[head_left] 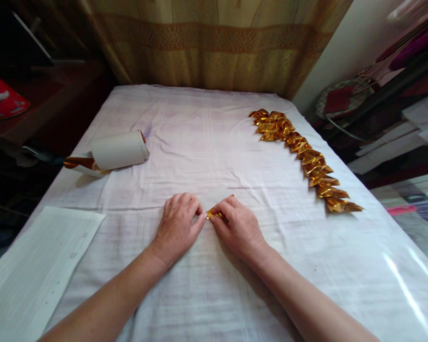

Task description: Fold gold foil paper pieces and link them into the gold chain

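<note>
My left hand (181, 223) and my right hand (238, 225) meet low over the middle of the cloth. Between them is a small piece of gold foil paper (209, 213), partly folded, its pale backing spreading just beyond the fingers. The right thumb and fingers pinch its gold edge. My left thumb and forefinger close on the paper's other end, and much of it is hidden beneath both hands. To the right runs a curved row of several folded gold foil pieces (312, 166), nested one against another.
A white-backed roll of gold foil paper (119, 150) lies at the left, its loose end curled. Nearer me is a pale printed sheet (39, 266). The white cloth (199, 128) is wrinkled. A gold-brown curtain (217, 52) hangs behind; a cluttered rack (392, 99) stands at the right.
</note>
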Demonstrator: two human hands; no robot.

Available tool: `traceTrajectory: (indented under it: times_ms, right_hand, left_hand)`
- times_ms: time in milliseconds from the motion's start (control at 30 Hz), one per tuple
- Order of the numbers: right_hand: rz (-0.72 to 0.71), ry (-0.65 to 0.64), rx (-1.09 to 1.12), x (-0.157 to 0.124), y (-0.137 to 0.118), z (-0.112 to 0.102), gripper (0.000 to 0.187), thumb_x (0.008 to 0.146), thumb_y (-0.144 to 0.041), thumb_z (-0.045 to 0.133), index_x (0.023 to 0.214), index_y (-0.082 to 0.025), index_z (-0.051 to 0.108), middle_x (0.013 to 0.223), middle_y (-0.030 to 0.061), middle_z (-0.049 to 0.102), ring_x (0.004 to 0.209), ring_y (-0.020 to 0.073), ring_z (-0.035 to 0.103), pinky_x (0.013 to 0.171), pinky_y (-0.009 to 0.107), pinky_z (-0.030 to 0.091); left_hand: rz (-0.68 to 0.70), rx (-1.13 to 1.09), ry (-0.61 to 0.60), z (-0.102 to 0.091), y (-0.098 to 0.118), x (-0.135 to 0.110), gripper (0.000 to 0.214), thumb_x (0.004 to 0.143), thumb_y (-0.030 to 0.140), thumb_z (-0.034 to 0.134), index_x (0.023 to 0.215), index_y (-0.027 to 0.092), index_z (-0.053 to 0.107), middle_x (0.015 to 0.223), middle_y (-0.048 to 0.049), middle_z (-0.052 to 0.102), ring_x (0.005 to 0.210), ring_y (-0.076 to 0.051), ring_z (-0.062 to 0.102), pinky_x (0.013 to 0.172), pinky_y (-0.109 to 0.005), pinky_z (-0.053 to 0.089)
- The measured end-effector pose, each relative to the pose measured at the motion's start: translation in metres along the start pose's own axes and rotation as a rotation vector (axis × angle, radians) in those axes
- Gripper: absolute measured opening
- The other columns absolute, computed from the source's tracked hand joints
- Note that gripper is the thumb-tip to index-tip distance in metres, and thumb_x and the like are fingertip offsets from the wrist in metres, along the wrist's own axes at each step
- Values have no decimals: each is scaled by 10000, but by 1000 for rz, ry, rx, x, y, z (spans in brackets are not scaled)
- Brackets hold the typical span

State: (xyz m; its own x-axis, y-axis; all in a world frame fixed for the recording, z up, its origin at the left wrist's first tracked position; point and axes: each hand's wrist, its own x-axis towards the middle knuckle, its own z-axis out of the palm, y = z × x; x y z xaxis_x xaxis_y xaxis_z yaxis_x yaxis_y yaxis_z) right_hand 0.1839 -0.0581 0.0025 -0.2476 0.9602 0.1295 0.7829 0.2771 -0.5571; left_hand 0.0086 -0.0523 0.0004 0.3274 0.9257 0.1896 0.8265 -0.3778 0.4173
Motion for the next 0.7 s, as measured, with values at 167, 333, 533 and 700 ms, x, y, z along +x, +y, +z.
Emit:
traceTrajectory:
  times_ms: [167,333,533,700]
  right_hand:
    - [-60,-29,150,0,8,-4,115,888,-125,600,820,-211,632,860,22,624,811,160,595,709,266,456]
    - [-69,-38,143,-1,9,-5,130,880,-109,585,813,-212,631,863,27,626,812,162,596,709,268,460]
    - [48,56,-94,2,-8,3,142,869,-285,673,757,-209,630,794,27,602,703,173,559,640,284,399]
    - [44,54,-59,2,-6,4,101,850,-225,688,774,-213,622,813,18,617,736,174,569,660,281,393]
  left_hand:
    - [9,-3,-28,0,-4,1,96,891,255,614,835,219,544,966,-37,606,948,-238,520,849,-395,404]
    - [31,-41,-45,-1,-7,2,77,895,227,601,850,227,538,943,-22,601,945,-224,528,854,-387,401]
    - [13,-59,-38,-1,-7,2,81,894,242,620,862,220,548,953,-26,604,963,-235,533,865,-397,402]
    - [16,-77,-26,1,-9,2,76,902,235,613,866,224,547,941,-21,604,959,-232,533,866,-392,399]
